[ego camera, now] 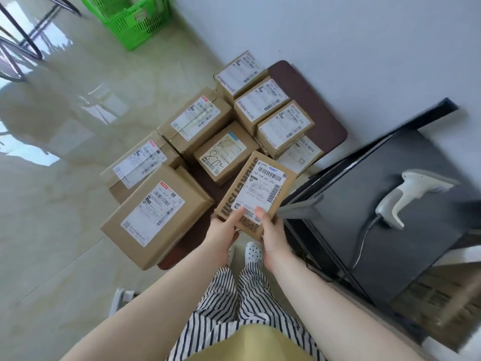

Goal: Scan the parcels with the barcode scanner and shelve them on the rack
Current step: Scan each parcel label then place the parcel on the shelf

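Observation:
I hold a small flat cardboard parcel (256,190) with a white shipping label facing up, gripped at its near edge by both hands. My left hand (225,226) clasps its left corner and my right hand (270,229) its right corner, thumbs on top. A white barcode scanner (413,195) with a grey cable lies on the black table (369,230) to the right, untouched. Several more labelled cardboard parcels (156,214) sit packed together on a low dark brown table (307,100) just beyond my hands. No rack can be made out.
A green plastic basket (135,20) stands at the top by the white wall. Metal chair legs (23,40) are at the upper left. Glossy tiled floor (57,178) spreads to the left. My striped trousers and white shoes show below.

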A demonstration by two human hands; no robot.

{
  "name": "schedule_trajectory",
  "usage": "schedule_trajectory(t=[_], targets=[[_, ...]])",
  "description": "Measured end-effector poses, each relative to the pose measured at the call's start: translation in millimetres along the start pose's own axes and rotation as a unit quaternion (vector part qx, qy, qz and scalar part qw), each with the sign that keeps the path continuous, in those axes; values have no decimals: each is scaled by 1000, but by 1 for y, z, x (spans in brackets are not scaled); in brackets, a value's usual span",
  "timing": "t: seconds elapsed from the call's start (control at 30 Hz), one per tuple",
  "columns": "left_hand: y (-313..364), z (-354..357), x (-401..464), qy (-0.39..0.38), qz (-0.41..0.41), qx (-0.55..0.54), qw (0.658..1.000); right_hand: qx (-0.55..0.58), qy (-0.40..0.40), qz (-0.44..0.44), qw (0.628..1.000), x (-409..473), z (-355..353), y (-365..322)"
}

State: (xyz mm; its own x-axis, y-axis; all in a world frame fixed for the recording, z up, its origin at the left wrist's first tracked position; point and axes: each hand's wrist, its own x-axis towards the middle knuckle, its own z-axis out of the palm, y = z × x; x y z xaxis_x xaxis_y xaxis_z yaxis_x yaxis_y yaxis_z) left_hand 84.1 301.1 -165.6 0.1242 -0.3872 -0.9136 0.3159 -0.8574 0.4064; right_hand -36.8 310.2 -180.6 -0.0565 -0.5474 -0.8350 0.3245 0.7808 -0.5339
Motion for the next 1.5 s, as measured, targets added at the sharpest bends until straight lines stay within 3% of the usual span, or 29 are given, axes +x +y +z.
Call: schedule_trajectory(t=[0.33, 0.5, 0.7, 1.03, 1.17, 1.23, 1.33, 1.43, 1.5], targets=[[75, 3, -60, -92, 139, -61, 984, 34, -11, -140, 989, -63, 38, -68], [108, 4, -78, -189, 191, 52, 962, -24, -47, -209, 976, -86, 17, -125], [119, 27, -100, -272, 191, 157, 930, -141, -78, -222, 962, -104, -25, -158], [115, 92, -111, -264, 247, 193, 912, -130, -72, -226, 963, -106, -70, -175], [115, 109, -108, -245, 242, 183, 921, -132, -70, -224, 963, -100, -86, -184], [117, 116, -104, -221, 239, 180, 928, -113, 1, -259, 959, -88, -97, -186], [120, 122, -98, -177, 235, 166, 941, -42, 273, -311, 909, -62, -127, -184], [124, 125, -91, -136, 224, 155, 953, -71, 469, -231, 850, -36, -166, -182], [125, 126, -89, -124, 217, 159, 955, -101, 503, -158, 844, -22, -182, -180]])
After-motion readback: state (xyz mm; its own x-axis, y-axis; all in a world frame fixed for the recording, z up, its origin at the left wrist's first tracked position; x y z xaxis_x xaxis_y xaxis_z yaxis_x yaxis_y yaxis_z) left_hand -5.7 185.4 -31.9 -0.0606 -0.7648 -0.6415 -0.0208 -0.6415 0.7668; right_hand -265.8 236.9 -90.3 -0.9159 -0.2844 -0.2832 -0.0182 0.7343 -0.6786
